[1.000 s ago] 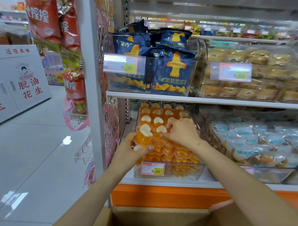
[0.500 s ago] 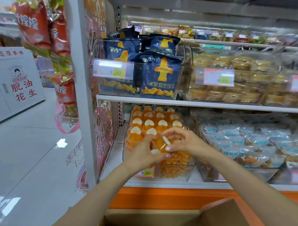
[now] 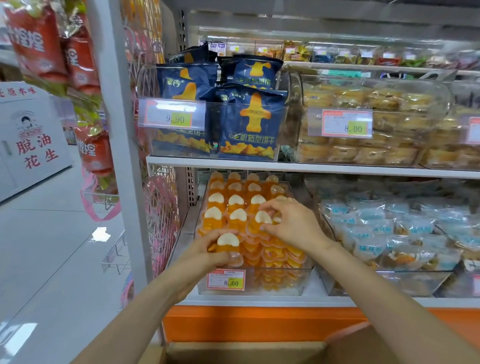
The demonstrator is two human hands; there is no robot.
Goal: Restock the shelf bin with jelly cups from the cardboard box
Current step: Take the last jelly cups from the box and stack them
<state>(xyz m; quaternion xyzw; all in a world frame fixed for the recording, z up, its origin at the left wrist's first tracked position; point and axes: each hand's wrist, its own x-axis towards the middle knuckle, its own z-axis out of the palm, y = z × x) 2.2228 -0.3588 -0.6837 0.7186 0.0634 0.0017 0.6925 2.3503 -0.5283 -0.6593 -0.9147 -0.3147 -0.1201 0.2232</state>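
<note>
Grips pinched on glossy orange heart-lidded jelly cups (image 3: 228, 243), left hand (image 3: 198, 257) and right hand (image 3: 296, 225)

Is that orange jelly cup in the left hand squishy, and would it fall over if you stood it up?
Probably fairly stiff: the jelly cup holds its shape while the left hand pinches it. It looks light, since fingertips alone carry it. It may tip easily: the upright cups in the shelf bin stand packed tightly together.
</note>
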